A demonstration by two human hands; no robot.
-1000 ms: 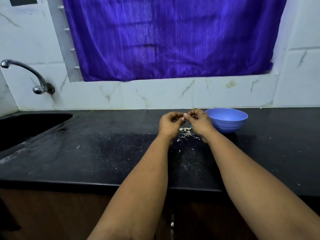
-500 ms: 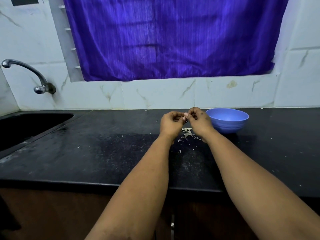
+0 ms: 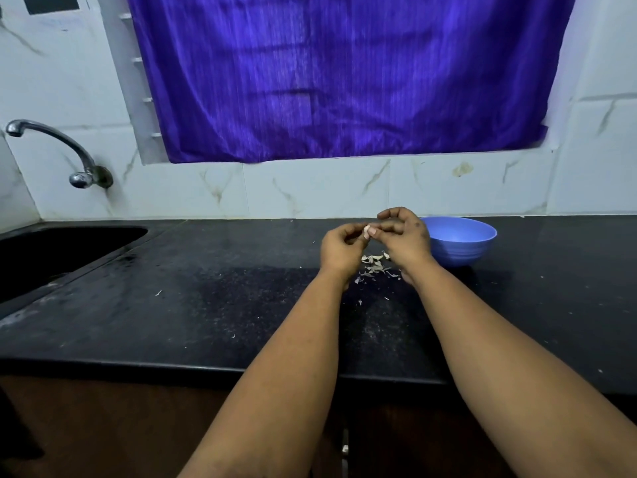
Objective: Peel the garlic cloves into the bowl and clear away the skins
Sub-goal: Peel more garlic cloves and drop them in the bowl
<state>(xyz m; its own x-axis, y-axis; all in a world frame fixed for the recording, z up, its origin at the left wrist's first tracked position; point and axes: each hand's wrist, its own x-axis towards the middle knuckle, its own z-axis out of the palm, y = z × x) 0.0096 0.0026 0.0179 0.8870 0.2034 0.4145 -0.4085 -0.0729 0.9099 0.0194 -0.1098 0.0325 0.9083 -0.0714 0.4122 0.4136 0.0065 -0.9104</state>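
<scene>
A pale garlic clove (image 3: 367, 230) is pinched between the fingertips of both hands above the black counter. My left hand (image 3: 341, 248) holds it from the left with curled fingers. My right hand (image 3: 405, 238) pinches it from the right, index finger arched above. Directly below the hands lies a small heap of papery garlic skins (image 3: 374, 265). A blue bowl (image 3: 460, 241) stands just right of my right hand; its inside is not visible from here.
The black counter (image 3: 206, 305) carries scattered skin flecks. A dark sink (image 3: 51, 250) lies at the far left under a metal tap (image 3: 51, 146). A purple curtain (image 3: 344, 74) hangs on the tiled wall behind.
Both hands stay together over the skins. My right hand's fingers have lifted and spread a little, and the pale clove now shows between the fingertips.
</scene>
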